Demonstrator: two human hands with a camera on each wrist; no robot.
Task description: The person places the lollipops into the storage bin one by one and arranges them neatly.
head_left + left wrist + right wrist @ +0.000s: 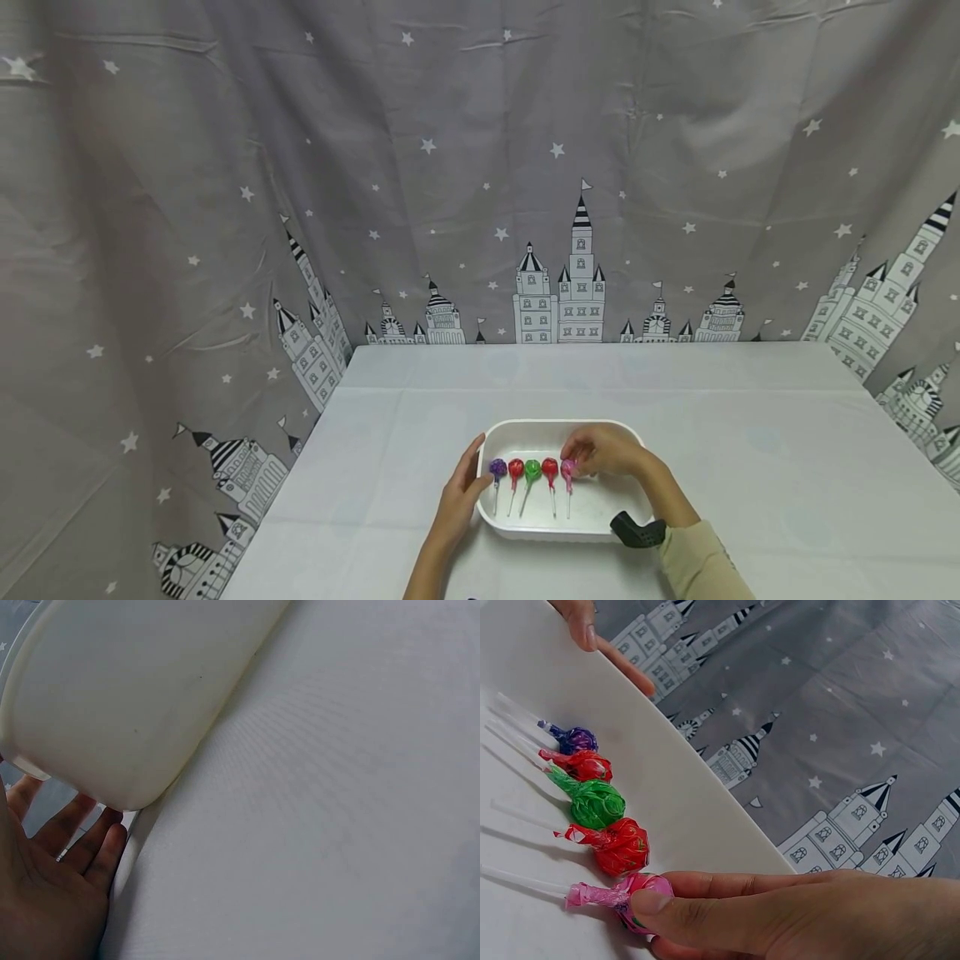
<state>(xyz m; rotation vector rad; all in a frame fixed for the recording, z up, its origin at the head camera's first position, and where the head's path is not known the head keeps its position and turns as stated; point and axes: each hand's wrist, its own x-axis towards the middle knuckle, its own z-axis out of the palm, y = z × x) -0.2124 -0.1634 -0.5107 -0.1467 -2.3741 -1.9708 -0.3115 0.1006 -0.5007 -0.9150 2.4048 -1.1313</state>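
1. Right hand (607, 454) is pinching the pink lollipop (634, 894) in the white tray (525, 433); its grip is clamped on the wrapped head.
2. Left hand (457, 500), fingers relaxed, is steadying the tray's side on the worktop (750, 467).
3. Risk: fingers are crowding the red lollipop (621, 846), likely nudging the row.

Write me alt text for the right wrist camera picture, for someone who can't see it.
A right hand pinches the wrapped pink lollipop at the end of a row of five lying in a white plastic tray: purple, red, green, red, pink. Behind hangs a grey star-and-castle curtain.
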